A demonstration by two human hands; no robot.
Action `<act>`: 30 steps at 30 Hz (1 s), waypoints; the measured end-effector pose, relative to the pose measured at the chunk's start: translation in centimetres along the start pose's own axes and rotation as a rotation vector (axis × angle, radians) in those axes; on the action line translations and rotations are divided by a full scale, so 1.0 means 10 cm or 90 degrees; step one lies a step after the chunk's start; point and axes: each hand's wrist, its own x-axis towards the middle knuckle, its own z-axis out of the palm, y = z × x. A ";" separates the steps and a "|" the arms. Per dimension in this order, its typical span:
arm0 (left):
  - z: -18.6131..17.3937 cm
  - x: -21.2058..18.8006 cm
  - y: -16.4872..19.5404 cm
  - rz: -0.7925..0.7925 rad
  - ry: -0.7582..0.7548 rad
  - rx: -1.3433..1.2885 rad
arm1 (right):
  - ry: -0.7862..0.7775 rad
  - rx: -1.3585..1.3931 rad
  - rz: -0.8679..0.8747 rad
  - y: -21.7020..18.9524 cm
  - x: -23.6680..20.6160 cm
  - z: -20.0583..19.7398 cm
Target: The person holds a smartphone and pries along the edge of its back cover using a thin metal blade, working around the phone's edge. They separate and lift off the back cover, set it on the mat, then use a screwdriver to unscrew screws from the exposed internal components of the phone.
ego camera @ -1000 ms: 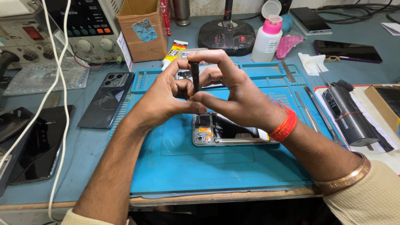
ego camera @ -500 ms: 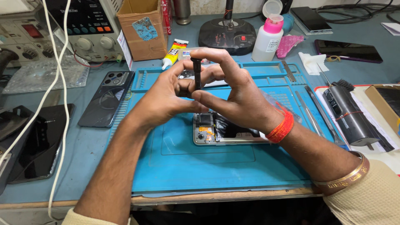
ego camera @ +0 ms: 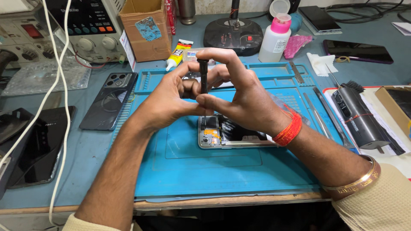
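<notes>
hands [ego camera: 205,92] gripping upright screwdriver [ego camera: 203,77], tip on opened phone [ego camera: 227,134]

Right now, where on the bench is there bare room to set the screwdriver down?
The blue mat is bare in front of the opened phone, toward the bench's near edge. Tweezers crowd its right side; the back cover and dark phone fill the left.

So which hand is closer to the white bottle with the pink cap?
Right. The right hand is just below-left of the bottle; the left hand sits farther left, beyond the screwdriver.
</notes>
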 end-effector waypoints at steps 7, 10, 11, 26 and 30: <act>-0.07 -0.06 0.11 -0.067 -0.038 -0.067 | -0.021 -0.001 -0.041 -0.02 -0.02 -0.06; -0.04 -0.04 0.08 -0.050 -0.025 -0.058 | -0.028 0.003 -0.054 -0.02 -0.02 -0.05; -0.01 -0.02 0.06 -0.034 -0.026 -0.049 | -0.027 0.010 -0.057 -0.02 -0.01 -0.03; -0.01 0.00 0.03 -0.024 -0.027 0.005 | -0.025 0.014 -0.030 0.05 -0.02 0.00; -0.01 -0.02 0.02 0.005 -0.034 0.032 | -0.011 0.003 0.013 0.07 -0.03 0.00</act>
